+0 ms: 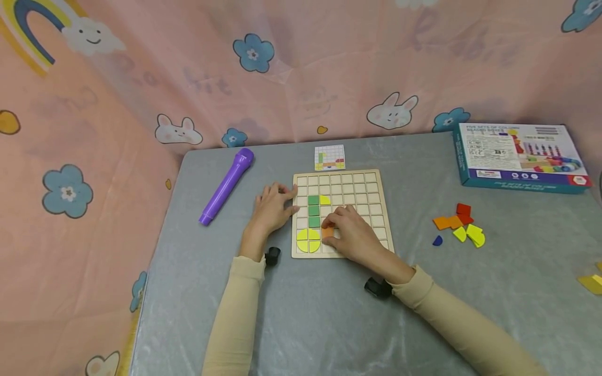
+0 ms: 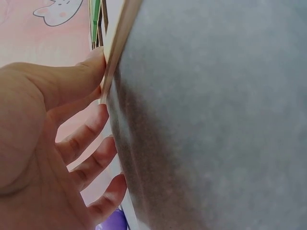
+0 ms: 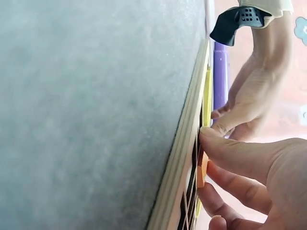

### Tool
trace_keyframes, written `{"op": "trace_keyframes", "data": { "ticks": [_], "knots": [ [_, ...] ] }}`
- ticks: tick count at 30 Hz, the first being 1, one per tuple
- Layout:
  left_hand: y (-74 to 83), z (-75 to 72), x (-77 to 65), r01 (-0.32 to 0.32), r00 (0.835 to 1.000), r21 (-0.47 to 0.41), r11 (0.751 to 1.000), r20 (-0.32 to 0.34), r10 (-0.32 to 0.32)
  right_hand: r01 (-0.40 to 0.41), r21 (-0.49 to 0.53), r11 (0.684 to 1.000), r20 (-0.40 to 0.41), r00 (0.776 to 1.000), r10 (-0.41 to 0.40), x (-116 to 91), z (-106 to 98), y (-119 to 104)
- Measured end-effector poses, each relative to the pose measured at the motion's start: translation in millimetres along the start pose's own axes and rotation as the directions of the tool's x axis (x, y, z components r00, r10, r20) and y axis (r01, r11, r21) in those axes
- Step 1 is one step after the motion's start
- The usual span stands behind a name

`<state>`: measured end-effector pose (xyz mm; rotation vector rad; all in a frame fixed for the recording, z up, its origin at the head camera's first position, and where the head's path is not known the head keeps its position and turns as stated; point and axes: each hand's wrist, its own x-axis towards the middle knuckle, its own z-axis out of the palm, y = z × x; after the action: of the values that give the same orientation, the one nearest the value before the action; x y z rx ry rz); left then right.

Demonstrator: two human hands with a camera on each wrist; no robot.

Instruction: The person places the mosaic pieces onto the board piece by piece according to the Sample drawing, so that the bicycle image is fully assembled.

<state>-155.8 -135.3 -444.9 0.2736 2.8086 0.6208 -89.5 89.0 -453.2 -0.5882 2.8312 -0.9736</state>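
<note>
A wooden grid board (image 1: 359,189) lies on the grey table. Along its left edge my left hand (image 1: 271,208) rests, thumb tip (image 2: 98,60) against the rim and the other fingers loosely spread. My right hand (image 1: 354,234) pinches an orange square piece (image 1: 327,233) between thumb and fingers, low over the board's grid; in the right wrist view the orange piece (image 3: 202,173) shows beside the fingertips. Just left of it, four yellow quarter-circle pieces (image 1: 302,234) form a disc. Green squares (image 1: 313,211) stand in a column above, with another yellow quarter (image 1: 324,200) beside the top one.
A small pattern card (image 1: 330,155) lies behind the board. Loose red, orange, yellow and blue pieces (image 1: 442,223) are scattered to the right, before a boxed set (image 1: 522,156). A purple microphone-shaped tube (image 1: 227,187) lies at left. More yellow pieces (image 1: 590,283) sit at the far right.
</note>
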Motion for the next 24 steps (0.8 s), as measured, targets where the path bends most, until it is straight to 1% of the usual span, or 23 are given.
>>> {"op": "trace_keyframes", "data": {
  "ticks": [5,8,11,14,18,21,24],
  "knots": [
    [0.2,0.5,0.5,0.000,1.000,0.000,1.000,-0.002,0.000,-0.022,0.004,1.000,-0.009,1.000,0.022,-5.1,-8.7,3.4],
    [0.5,0.8,1.0,0.005,1.000,0.003,1.000,0.003,-0.005,-0.067,0.016,0.998,-0.024,0.997,0.067,-9.3,-18.8,10.3],
    [1.1,1.0,1.6,0.007,1.000,0.001,1.000,0.006,-0.007,-0.129,0.023,0.991,-0.022,0.991,0.130,-14.4,-33.1,21.8],
    [1.3,1.3,1.9,0.003,1.000,0.000,1.000,0.004,-0.003,-0.190,0.030,0.981,0.009,0.982,0.190,-21.2,-51.5,38.0],
    [0.9,1.4,1.0,-0.003,1.000,-0.003,1.000,0.002,0.003,-0.291,0.016,0.957,0.059,0.955,0.289,-33.9,-77.6,64.2],
    [0.4,1.2,-0.1,-0.004,1.000,-0.001,1.000,-0.003,0.004,-0.350,-0.026,0.936,0.061,0.934,0.351,-43.8,-94.0,85.4],
    [0.4,1.3,-0.3,-0.004,1.000,0.003,1.000,-0.004,0.004,-0.370,-0.063,0.927,0.043,0.927,0.373,-53.1,-107.3,106.6]
  ]
}}
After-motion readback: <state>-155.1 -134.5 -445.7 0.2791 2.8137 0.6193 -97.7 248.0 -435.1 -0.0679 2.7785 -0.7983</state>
